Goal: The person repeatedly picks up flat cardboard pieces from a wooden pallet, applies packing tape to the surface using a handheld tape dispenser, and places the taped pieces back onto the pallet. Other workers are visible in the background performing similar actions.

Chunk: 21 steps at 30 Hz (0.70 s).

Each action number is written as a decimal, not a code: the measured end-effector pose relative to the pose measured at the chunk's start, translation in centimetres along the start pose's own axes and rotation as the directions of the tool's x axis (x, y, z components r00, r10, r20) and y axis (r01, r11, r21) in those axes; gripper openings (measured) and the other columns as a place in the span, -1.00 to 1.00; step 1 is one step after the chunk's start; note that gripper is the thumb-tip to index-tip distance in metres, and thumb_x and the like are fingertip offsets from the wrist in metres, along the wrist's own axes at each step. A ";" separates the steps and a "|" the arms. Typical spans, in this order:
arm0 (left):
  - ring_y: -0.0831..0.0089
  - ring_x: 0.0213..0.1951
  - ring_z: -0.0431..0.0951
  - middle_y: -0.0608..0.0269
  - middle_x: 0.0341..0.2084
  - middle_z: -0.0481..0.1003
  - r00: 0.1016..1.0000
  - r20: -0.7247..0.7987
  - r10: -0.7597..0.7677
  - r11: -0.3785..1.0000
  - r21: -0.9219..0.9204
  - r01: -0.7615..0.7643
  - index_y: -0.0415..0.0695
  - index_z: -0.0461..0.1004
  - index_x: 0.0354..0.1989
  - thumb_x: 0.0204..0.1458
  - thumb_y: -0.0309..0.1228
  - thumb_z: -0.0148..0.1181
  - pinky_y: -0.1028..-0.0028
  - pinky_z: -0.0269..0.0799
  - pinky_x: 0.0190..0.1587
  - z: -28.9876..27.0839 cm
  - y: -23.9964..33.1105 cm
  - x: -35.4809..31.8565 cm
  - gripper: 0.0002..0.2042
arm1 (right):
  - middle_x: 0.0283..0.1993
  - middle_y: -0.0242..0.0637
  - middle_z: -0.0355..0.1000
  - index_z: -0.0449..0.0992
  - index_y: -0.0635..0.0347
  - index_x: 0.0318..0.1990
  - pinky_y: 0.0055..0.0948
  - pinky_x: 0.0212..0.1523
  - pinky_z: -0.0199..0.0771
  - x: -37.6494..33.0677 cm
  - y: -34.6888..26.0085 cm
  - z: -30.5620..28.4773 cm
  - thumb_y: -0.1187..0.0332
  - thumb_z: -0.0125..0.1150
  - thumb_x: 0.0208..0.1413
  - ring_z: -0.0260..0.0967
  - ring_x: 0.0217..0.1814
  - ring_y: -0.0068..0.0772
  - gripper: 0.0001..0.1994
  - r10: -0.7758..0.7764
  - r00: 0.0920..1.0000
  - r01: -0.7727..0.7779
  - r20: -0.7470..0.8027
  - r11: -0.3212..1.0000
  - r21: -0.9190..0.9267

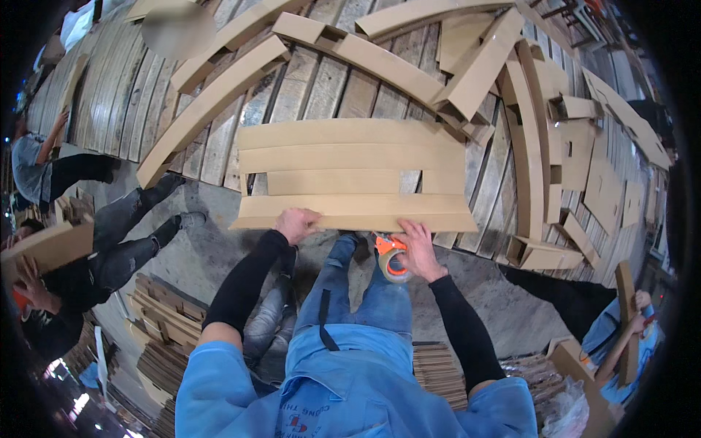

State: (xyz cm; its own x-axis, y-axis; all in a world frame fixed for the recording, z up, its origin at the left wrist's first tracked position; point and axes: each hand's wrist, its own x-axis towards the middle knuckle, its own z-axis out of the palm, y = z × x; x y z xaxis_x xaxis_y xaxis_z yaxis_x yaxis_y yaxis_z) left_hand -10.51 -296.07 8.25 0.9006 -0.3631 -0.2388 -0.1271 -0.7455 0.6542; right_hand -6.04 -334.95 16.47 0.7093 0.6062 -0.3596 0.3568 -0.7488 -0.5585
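A creased cardboard sheet [350,157] with two cut-out slots lies in front of me, its near flap jutting past the edge of the slatted wooden platform. At the left part of that near edge, my left hand [298,225] grips the flap with bent fingers. My right hand [418,250] holds an orange tape dispenser [390,248] with a roll of tape hanging below the flap. Its fingertips also touch the cardboard edge. Part of the dispenser's handle is hidden by the palm.
Long folded cardboard channels [365,62] rest on the wooden slats [310,87] beyond the sheet. More cardboard pieces [580,153] lie at right. Stacked flat cardboard [164,336] stands behind at left. People work on both sides, one holding a cardboard piece [55,248] at left.
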 end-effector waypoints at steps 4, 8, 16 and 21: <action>0.00 -0.32 0.64 0.02 -0.54 0.59 0.962 0.231 -0.143 0.980 0.169 0.105 -0.09 0.62 -0.43 0.03 0.28 0.22 0.12 0.56 -0.18 -2.0 -2.2 4.3 -0.43 | 0.40 -0.14 0.27 0.62 0.08 0.08 0.18 0.55 -0.19 3.5 1.4 0.4 0.38 0.36 -0.23 0.09 0.50 -0.01 -0.45 -0.001 0.997 0.003 -0.077 1.000 0.021; -0.02 -0.38 0.63 -0.03 -0.58 0.56 0.982 0.130 -0.140 0.946 0.310 0.094 -0.09 0.59 -0.45 0.07 0.34 0.13 0.09 0.53 -0.23 -3.6 -3.1 7.7 -0.37 | 0.39 -0.06 0.24 0.62 0.06 0.06 0.19 0.56 -0.21 7.2 2.3 0.0 0.40 0.39 -0.29 0.05 0.51 0.05 -0.43 -0.096 0.952 0.081 -0.291 0.995 -0.064; -0.04 0.30 0.29 -0.08 0.27 0.32 0.960 -0.237 0.146 0.901 0.432 -0.031 -0.14 0.57 -0.14 0.07 0.24 0.19 -0.09 0.16 0.33 -4.7 -5.2 12.3 -0.40 | 0.52 0.00 0.10 0.63 0.13 0.04 0.19 0.58 -0.21 9.9 2.4 1.9 0.50 0.27 -0.32 -0.09 0.59 0.18 -0.43 -0.164 0.950 0.193 -0.268 0.977 0.088; -0.03 0.49 -0.02 -0.09 0.47 0.04 0.938 -0.340 0.064 0.853 0.506 0.125 -0.15 0.53 -0.02 0.05 0.31 0.15 -0.23 -0.14 0.45 -5.2 -7.9 16.4 -0.31 | 0.52 -0.01 0.11 0.62 0.05 0.07 0.21 0.58 -0.23 11.1 3.0 1.8 0.52 0.30 -0.35 -0.09 0.60 0.20 -0.38 -0.206 0.944 0.225 -0.258 0.973 0.045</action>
State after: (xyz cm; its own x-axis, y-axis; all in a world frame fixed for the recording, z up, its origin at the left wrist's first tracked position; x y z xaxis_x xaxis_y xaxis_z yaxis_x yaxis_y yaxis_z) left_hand 7.37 -293.25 2.91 0.9781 -0.1985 0.0621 -0.2062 -0.9644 0.1654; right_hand 1.85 -329.98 9.41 0.7530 0.6573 -0.0317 0.4791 -0.5806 -0.6583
